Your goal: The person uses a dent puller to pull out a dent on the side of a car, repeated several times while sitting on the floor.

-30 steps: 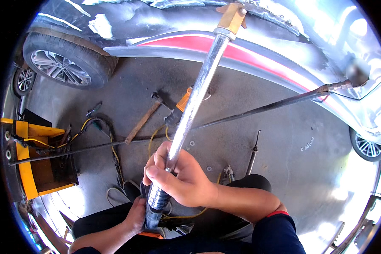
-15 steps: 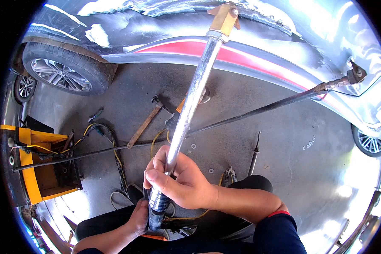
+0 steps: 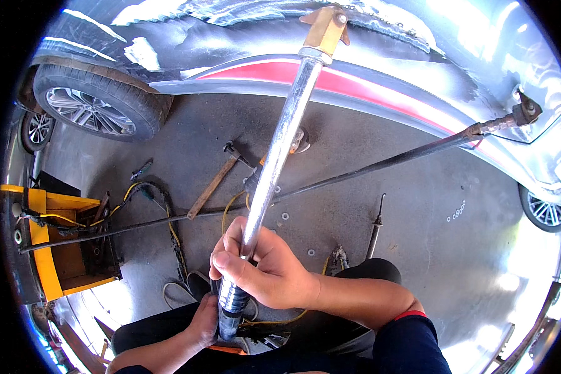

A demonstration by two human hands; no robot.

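Observation:
A long chrome-rod dent puller (image 3: 285,134) slants up from my lap, with a brass-coloured claw head (image 3: 324,32) at its far end, in front of the car's damaged side panel (image 3: 243,37). My right hand (image 3: 265,268) is closed round the lower part of the rod, thumb across its front. Below it, my left hand (image 3: 204,321) presses against the side of the black ribbed handle (image 3: 232,302) and grips it. Most of the left fingers are hidden behind the handle.
A long dark pull bar (image 3: 368,167) runs from the car's side to a yellow metal box (image 3: 50,249) at left. On the floor lie a hammer (image 3: 213,186), an orange-and-black power tool (image 3: 255,179), a thin hooked rod (image 3: 375,227), cables and washers (image 3: 458,212).
The claw head has shifted slightly left and down, tilting the rod a little. Both hands keep their hold.

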